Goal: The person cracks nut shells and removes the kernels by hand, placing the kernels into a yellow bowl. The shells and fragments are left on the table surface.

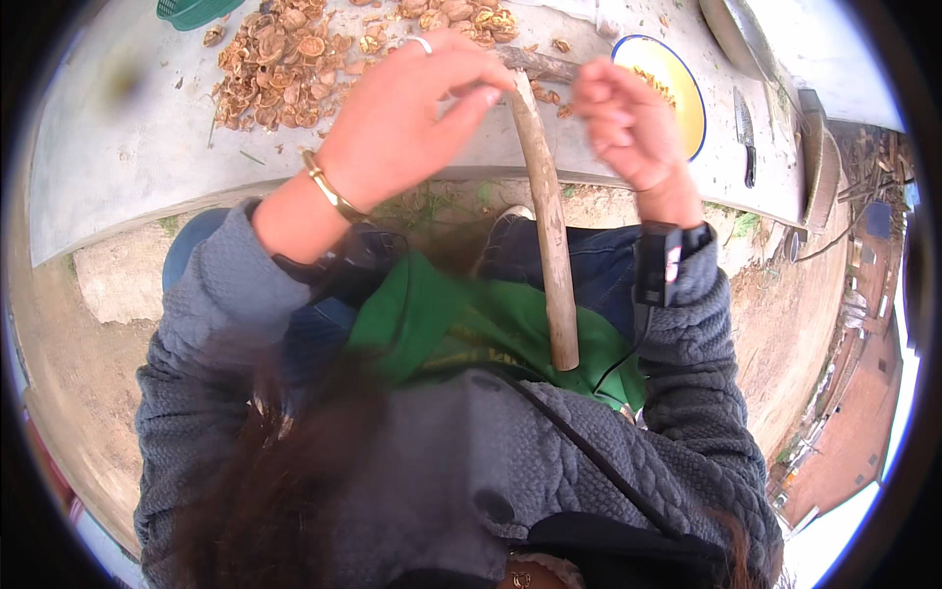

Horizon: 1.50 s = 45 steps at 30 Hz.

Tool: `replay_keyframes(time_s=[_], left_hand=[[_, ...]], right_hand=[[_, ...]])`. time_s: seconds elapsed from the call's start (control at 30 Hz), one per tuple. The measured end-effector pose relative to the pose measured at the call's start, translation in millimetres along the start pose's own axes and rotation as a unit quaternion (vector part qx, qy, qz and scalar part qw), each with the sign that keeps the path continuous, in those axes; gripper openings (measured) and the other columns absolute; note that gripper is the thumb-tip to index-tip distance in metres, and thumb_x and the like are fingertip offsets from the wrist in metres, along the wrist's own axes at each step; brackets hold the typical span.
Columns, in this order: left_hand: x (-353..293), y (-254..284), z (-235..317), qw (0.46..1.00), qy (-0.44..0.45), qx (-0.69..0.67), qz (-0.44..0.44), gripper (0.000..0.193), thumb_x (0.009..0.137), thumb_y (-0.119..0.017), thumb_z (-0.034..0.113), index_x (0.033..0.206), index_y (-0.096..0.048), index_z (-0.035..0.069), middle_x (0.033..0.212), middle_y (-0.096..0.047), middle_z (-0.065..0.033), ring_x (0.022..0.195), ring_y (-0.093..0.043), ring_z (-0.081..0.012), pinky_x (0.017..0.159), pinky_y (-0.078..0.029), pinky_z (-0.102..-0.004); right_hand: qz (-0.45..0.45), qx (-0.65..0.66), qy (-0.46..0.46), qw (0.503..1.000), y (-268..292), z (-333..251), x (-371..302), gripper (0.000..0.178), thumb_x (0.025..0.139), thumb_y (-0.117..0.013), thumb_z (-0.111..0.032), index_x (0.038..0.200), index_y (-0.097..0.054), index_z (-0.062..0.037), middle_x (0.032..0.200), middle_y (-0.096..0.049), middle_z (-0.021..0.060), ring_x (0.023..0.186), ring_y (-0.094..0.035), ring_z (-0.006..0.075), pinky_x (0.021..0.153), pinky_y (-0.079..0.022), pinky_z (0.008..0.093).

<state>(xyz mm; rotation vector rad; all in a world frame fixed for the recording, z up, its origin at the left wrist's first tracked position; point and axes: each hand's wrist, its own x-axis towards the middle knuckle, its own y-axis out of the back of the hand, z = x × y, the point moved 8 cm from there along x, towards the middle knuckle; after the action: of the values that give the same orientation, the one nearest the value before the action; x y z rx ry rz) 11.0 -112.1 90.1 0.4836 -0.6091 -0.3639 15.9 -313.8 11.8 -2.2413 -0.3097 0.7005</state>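
Observation:
My left hand (417, 113) is over the table, thumb and index finger drawn together beside the top end of a pale wooden stick (551, 221). Whatever that pinch may hold is too small to see. The stick slants from the table edge down over my lap, its upper end meeting a darker, bark-covered piece of wood (542, 65). I cannot tell whether the two are joined. My right hand (633, 123), blurred, hovers left of a yellow enamel basin (690, 123) with a blue rim, fingers curled. Its contents are hidden. Walnut kernels (655, 86) lie in the basin.
A heap of cracked walnut shells (275, 69) covers the table's left part; whole-looking walnuts (456, 15) lie farther back. A black-handled knife (747, 137) rests at the right. A green plastic basket (196, 10) is at the far left. Green cloth (442, 324) covers my lap.

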Motion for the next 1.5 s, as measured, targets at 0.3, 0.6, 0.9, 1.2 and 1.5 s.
replay_keyframes(time_s=[0.3,0.6,0.9,1.2,1.5], left_hand=[[-11.3,-9.4,-30.3,0.976,0.096,-0.045,-0.191,0.018,0.084,-0.054,0.015,0.09,-0.071,0.01,0.08,-0.066,-0.0097,0.069,-0.064,-0.0238,0.066,-0.051,-0.0332],[-171.6,-228.5,-140.2,0.752,0.212,0.101,-0.617,0.022,0.082,-0.051,0.009,0.092,-0.071,0.009,0.095,-0.069,-0.0153,0.092,-0.064,-0.0335,0.079,-0.05,-0.0411],[-241.5,-375.5,-269.0,0.856,0.373,-0.092,-0.346,0.037,0.095,-0.049,0.031,0.113,-0.062,0.002,0.115,-0.062,-0.0211,0.107,-0.056,-0.0356,0.093,-0.045,-0.0407],[-254.8,-384.1,-260.3,0.845,0.301,-0.087,-0.432,0.025,0.092,-0.055,0.024,0.103,-0.064,0.004,0.1,-0.066,-0.0138,0.091,-0.063,-0.0267,0.08,-0.051,-0.0382],[-108.1,-178.4,-66.1,0.815,0.093,0.06,-0.569,0.007,0.077,-0.066,0.012,0.079,-0.064,0.006,0.081,-0.062,-0.0136,0.081,-0.062,-0.0324,0.072,-0.05,-0.0413]], right_hand=[[0.444,-0.314,0.205,0.814,149.3,-138.7,-71.5,0.019,0.095,-0.056,-0.017,0.104,-0.064,-0.0019,0.086,-0.067,0.0034,0.071,-0.059,0.0106,0.069,-0.042,0.0227],[0.268,-0.406,0.392,0.781,3.6,-117.8,-65.6,0.018,0.092,-0.056,-0.014,0.096,-0.068,-0.0019,0.087,-0.069,0.0057,0.085,-0.065,0.0139,0.078,-0.047,0.0256],[0.287,-0.247,0.454,0.806,-8.4,-132.6,-88.3,0.016,0.092,-0.058,-0.014,0.094,-0.063,0.0006,0.084,-0.062,0.0083,0.069,-0.057,0.0135,0.069,-0.048,0.025],[0.266,-0.264,0.444,0.814,6.1,-135.7,-70.7,0.017,0.092,-0.056,-0.012,0.095,-0.063,0.0028,0.083,-0.063,0.0087,0.068,-0.058,0.0132,0.067,-0.048,0.0226],[0.111,-0.49,0.216,0.837,-31.0,-24.9,11.2,0.018,0.091,-0.054,-0.016,0.092,-0.066,-0.0026,0.079,-0.068,0.0036,0.074,-0.062,0.0125,0.069,-0.05,0.03]])
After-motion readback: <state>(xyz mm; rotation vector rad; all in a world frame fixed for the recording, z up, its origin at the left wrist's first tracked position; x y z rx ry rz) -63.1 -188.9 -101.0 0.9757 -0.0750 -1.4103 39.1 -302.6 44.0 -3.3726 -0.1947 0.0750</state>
